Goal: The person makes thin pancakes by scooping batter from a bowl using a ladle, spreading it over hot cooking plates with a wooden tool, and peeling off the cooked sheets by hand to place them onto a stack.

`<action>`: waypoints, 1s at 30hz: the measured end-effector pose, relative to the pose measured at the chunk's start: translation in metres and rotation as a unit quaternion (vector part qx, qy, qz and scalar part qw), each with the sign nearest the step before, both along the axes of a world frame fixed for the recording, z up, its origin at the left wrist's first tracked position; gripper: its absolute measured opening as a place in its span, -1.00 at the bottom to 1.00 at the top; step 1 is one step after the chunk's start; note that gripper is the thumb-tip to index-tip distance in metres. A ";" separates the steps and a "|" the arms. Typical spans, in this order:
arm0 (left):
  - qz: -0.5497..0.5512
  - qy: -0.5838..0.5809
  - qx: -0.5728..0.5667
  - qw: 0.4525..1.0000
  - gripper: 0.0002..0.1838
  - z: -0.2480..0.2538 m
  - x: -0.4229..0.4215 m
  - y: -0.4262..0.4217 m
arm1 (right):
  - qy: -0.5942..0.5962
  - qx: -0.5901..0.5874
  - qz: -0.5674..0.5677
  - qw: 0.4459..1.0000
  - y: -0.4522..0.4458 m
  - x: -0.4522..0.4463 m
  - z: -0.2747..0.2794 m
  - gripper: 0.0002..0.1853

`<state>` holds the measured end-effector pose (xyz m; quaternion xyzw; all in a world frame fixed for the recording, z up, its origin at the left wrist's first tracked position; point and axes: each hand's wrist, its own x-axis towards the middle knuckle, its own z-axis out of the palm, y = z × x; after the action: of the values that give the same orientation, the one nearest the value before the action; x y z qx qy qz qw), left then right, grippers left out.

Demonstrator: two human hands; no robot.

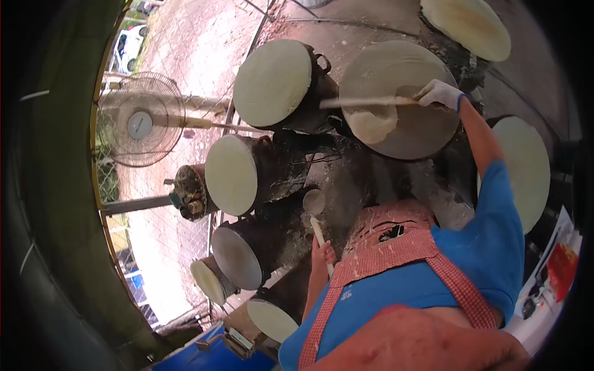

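My right hand, in a white glove with a blue cuff, is closed round one end of a long flat wooden stick. The stick reaches leftward over a large round griddle. A pale patch of batter lies on the griddle's left part, below the stick; whether the stick touches the surface I cannot tell. Low in front of my body, my bare left hand grips the handle of a ladle, whose round bowl points away from me.
Pale round sheets cover other griddles at the upper left, left, upper right and right. A greyish griddle stands lower left. A fan stands by the wire fence. A red packet lies far right.
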<state>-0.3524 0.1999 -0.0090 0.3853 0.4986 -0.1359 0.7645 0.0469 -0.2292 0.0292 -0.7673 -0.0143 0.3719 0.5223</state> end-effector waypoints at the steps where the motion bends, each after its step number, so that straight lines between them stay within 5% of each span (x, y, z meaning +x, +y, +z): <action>1: -0.010 0.005 0.001 1.000 -0.28 0.001 -0.001 0.006 | 0.005 0.001 -0.010 1.000 -0.010 -0.004 -0.023 -0.73; 3: -0.028 -0.004 0.014 0.999 -0.27 -0.006 -0.004 0.011 | -0.101 0.109 0.035 0.988 -0.054 -0.019 -0.086 -0.76; 4: -0.026 -0.004 0.007 1.000 -0.27 -0.014 -0.005 0.015 | -0.139 0.076 0.097 0.983 -0.087 -0.039 -0.075 -0.79; 5: -0.021 -0.009 -0.011 1.000 -0.28 -0.023 -0.007 0.023 | -0.090 -0.212 0.295 0.927 -0.146 -0.048 -0.112 -0.83; 6: -0.017 -0.015 -0.034 0.999 -0.29 -0.028 -0.011 0.034 | 0.043 -0.322 0.103 0.940 -0.169 -0.102 -0.071 -0.85; 7: -0.018 -0.017 -0.053 0.998 -0.29 -0.025 -0.024 0.050 | 0.009 -0.228 -0.051 0.972 -0.143 -0.177 0.016 -0.86; 9: -0.012 0.015 -0.151 0.988 -0.43 -0.031 -0.013 0.079 | -0.010 0.018 -0.242 0.970 -0.180 -0.291 -0.020 -0.78; 12: -0.038 -0.009 -0.301 0.953 -0.71 -0.049 -0.024 0.117 | 0.077 -0.116 -0.363 0.921 -0.062 -0.396 -0.025 -0.58; 13: -0.037 -0.031 -0.338 0.940 -0.86 -0.049 -0.026 0.122 | -0.051 -0.126 -0.385 0.913 0.028 -0.383 0.020 -0.63; 14: -0.001 -0.038 -0.430 0.902 -0.91 -0.060 -0.028 0.131 | -0.222 -0.100 -0.321 0.915 0.061 -0.382 -0.040 -0.66; 15: -0.004 -0.053 -0.422 0.905 -0.89 -0.046 -0.025 0.130 | -0.220 -0.141 -0.353 0.899 0.122 -0.366 -0.020 -0.68; 16: -0.012 -0.061 -0.463 0.884 -0.81 -0.038 -0.025 0.130 | -0.227 -0.074 -0.399 0.885 0.154 -0.357 -0.057 -0.66; 17: -0.020 -0.070 -0.499 0.863 -0.73 -0.032 -0.026 0.130 | -0.362 -0.136 -0.353 0.852 0.177 -0.341 -0.088 -0.68; 20: -0.135 -0.068 -0.426 0.892 -0.63 -0.004 -0.028 0.139 | -0.323 -0.316 -0.298 0.841 0.194 -0.348 -0.076 -0.75; 24: -0.143 -0.141 -0.564 0.801 -0.60 -0.009 -0.043 0.153 | -0.225 -0.486 -0.299 0.790 0.147 -0.377 -0.048 -0.74; 25: -0.130 -0.139 -0.556 0.809 -0.60 -0.005 -0.047 0.153 | -0.229 -0.489 -0.310 0.783 0.149 -0.373 -0.046 -0.74; 27: -0.110 -0.133 -0.559 0.811 -0.60 0.003 -0.060 0.141 | -0.270 -0.307 -0.442 0.798 0.166 -0.361 -0.026 -0.75; 29: -0.019 -0.125 -0.545 0.829 -0.67 0.014 -0.060 0.131 | -0.343 -0.211 -0.414 0.816 0.182 -0.320 -0.083 -0.73; 30: -0.004 -0.141 -0.549 0.824 -0.74 0.017 -0.062 0.128 | -0.323 -0.258 -0.355 0.838 0.190 -0.318 -0.065 -0.72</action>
<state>-0.4147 0.3278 0.0080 -0.0812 0.2263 -0.3344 0.9113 -0.2712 -0.0388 -0.0359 -0.9032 0.1880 -0.1177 0.3673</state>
